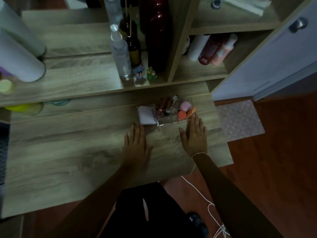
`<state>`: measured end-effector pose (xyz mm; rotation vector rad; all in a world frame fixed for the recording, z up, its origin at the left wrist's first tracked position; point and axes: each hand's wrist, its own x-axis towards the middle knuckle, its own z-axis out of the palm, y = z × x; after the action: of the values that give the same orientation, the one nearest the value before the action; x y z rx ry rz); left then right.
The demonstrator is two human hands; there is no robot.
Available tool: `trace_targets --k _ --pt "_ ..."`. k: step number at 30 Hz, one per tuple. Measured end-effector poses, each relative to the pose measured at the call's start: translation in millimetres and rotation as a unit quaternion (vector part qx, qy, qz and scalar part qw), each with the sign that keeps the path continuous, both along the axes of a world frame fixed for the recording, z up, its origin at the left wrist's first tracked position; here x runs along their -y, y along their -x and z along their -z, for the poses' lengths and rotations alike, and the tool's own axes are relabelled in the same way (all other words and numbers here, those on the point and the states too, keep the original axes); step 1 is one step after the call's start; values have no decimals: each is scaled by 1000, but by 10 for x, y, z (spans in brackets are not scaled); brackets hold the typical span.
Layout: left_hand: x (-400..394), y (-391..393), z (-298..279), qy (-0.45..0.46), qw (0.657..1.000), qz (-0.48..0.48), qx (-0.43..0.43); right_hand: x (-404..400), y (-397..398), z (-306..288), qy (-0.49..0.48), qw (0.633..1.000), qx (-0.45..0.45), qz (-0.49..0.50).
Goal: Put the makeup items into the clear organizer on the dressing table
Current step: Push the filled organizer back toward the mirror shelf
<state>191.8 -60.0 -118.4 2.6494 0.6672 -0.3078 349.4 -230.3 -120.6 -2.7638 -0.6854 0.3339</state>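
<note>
On the dressing table (pixel 72 152) the clear organizer (pixel 167 123) holds a white compact (pixel 145 115), dark tubes (pixel 163 106), a pink puff (pixel 185 105) and an orange jar (pixel 182 115). Left hand (pixel 136 145) and right hand (pixel 196 136) lie flat, fingers spread, holding nothing, just before it.

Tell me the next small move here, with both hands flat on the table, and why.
Probably draw both hands back and stop. The organizer already holds the tubes, the pink puff and the orange cap, and a white compact sits at its left end. The left hand and right hand lie open and hold nothing, and no loose makeup shows on the table.
</note>
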Motion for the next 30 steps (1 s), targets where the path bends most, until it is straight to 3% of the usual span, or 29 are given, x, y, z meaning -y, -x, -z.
trace_targets --k 17,30 --pt "2 -268 99 5 1000 -20 8 26 -251 19 2 1000 -5 -17" --pt "-21 -207 89 19 998 -21 53 119 -137 69 -8 999 -28 38"
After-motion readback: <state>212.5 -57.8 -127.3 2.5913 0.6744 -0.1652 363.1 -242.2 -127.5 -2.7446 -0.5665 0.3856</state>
